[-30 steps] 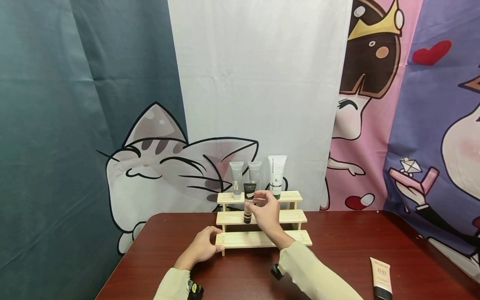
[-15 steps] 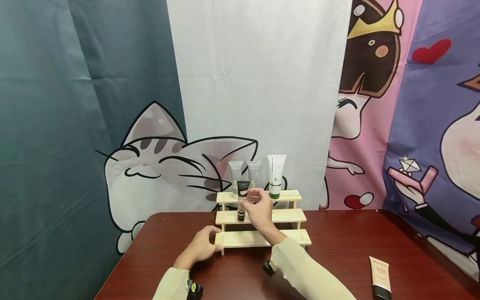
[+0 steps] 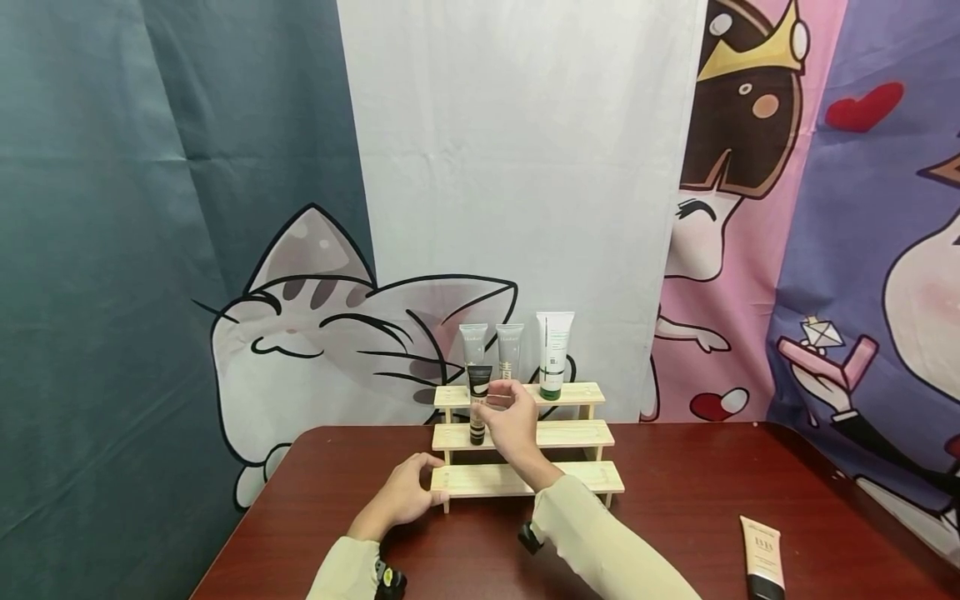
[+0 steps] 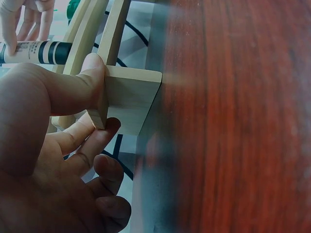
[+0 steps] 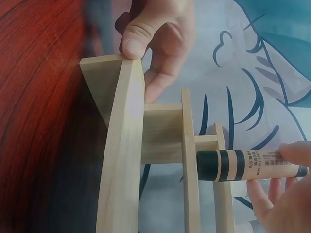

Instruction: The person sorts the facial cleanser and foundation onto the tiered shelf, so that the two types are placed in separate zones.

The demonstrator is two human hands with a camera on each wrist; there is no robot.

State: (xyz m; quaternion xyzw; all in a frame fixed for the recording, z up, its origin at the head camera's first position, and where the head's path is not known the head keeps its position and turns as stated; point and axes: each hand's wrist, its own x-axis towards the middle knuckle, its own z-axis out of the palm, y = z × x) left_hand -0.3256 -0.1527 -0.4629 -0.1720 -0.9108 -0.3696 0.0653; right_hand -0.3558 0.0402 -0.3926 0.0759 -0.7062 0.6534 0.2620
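Observation:
A three-step wooden display stand [image 3: 480, 479] stands on the table. My left hand [image 3: 401, 492] grips the left end of its lowest step, thumb on top and fingers beneath in the left wrist view. Between the thumb and fingers of my right hand [image 3: 516, 427] is a slim beige cosmetic tube [image 5: 260, 164] with a black striped cap. It is upright, cap down, at the left part of the middle step, its cap against the board. Behind it on the top step are two grey tubes, the right one [image 3: 509, 350] partly covered, and a larger white tube [image 3: 554, 350].
A beige tube with a black cap [image 3: 763, 554] lies on the reddish-brown table [image 3: 675, 483] at the right. A printed cloth backdrop [image 3: 525, 167] hangs close behind the table.
My right hand has slid leftward along the middle step with the cosmetic tube, which now overlaps the left grey tube in the head view. My left hand keeps its place on the lowest step.

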